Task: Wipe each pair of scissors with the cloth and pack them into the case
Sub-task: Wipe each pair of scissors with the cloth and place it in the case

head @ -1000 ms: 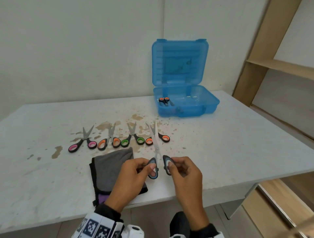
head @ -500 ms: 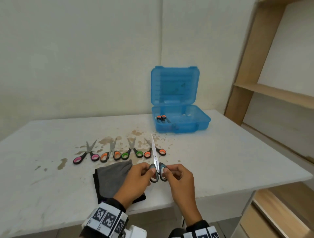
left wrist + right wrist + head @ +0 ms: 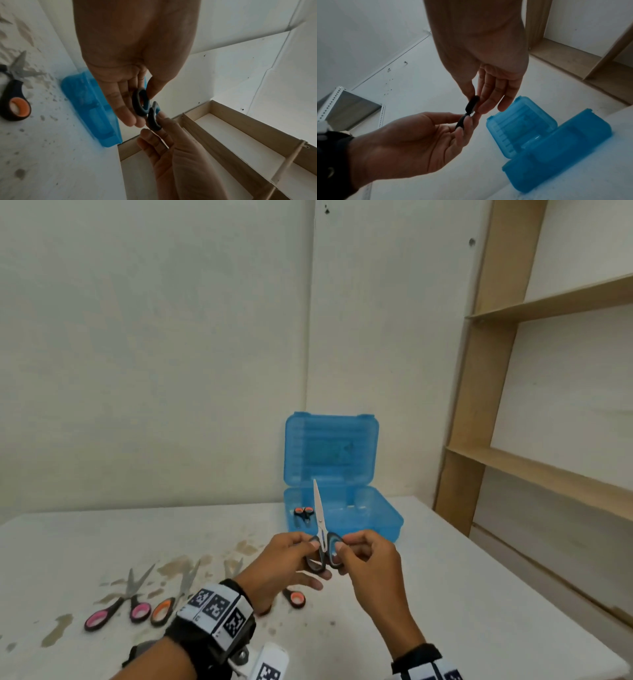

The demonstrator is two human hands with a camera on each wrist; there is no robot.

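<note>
I hold blue-handled scissors [image 3: 318,515] upright in front of the open blue case [image 3: 376,523], blades together and pointing up. My left hand [image 3: 312,546] pinches the left handle loop [image 3: 141,104]. My right hand [image 3: 339,549] pinches the right loop [image 3: 471,104]. One orange-handled pair [image 3: 303,513] lies inside the case. On the stained table lie a pink-handled pair [image 3: 118,607], an orange-handled pair [image 3: 168,604] and another orange handle [image 3: 295,597] below my left hand. My left arm hides part of the row. The cloth is out of view.
The case lid [image 3: 332,450] stands upright against the back wall. Wooden shelving [image 3: 486,405] rises just right of the table, whose right edge [image 3: 513,570] runs diagonally. A metal rack [image 3: 351,108] shows in the right wrist view.
Both hands lifted the blue-handled scissors off the table and carried them toward the case. The handles came together, closing the blades. The head view tilted up, dropping the cloth out of frame.
</note>
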